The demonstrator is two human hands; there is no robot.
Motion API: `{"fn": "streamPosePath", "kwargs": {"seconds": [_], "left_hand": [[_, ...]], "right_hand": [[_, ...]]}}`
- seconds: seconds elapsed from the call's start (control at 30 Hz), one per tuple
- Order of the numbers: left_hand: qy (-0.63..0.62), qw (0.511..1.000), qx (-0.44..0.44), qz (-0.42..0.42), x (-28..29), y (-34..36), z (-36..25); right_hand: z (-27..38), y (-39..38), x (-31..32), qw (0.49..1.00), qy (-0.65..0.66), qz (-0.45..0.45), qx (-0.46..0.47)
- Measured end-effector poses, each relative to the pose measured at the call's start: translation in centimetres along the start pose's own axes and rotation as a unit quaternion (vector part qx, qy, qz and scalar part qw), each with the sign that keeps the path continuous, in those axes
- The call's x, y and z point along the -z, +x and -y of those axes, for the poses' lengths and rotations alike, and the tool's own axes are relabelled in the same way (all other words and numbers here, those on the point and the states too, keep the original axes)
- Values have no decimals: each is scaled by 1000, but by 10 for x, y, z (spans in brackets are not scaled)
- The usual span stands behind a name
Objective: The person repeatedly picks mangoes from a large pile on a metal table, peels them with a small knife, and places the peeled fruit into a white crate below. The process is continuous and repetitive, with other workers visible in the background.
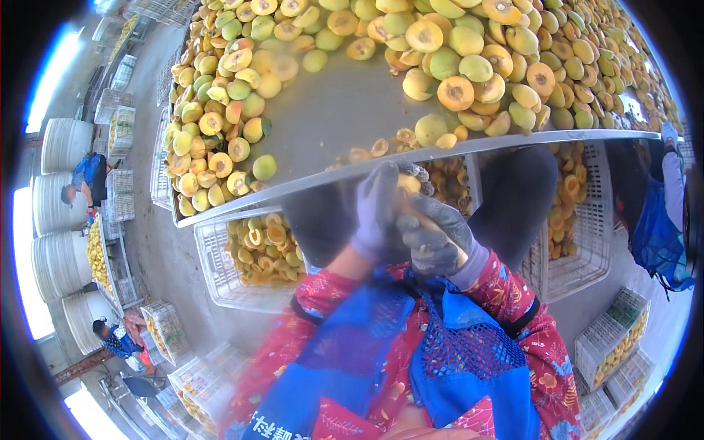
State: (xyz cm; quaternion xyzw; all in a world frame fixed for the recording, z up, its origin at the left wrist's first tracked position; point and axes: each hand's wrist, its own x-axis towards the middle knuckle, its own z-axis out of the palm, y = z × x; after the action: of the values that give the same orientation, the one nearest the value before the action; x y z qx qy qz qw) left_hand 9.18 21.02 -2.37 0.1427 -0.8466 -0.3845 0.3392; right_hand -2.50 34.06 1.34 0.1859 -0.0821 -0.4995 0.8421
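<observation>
Between the left hand [375, 205] and right hand [434, 231], I'm remotely making out one blurred, partly covered fruit piece [408, 183], the right's fingers clenching one pale handle [462, 254], far end hidden, the left's grip too smeared to tell, one table [330, 110] bearing uncountable fruit halves [455, 93] beyond.

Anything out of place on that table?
A few small brownish pieces lie loose on the grey metal table, near its front rim; they look like scraps, smaller and browner than the yellow-green halved fruit.
</observation>
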Motion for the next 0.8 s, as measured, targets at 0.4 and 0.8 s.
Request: {"fn": "streamPosePath", "kwargs": {"seconds": [0.4, 0.8], "left_hand": [[114, 982, 147, -43, 35, -24, -18], [349, 921, 175, 3, 94, 45, -11]], "right_hand": [[-9, 19, -27, 992, -122, 16, 24], [14, -27, 19, 972, -122, -132, 153]]}}
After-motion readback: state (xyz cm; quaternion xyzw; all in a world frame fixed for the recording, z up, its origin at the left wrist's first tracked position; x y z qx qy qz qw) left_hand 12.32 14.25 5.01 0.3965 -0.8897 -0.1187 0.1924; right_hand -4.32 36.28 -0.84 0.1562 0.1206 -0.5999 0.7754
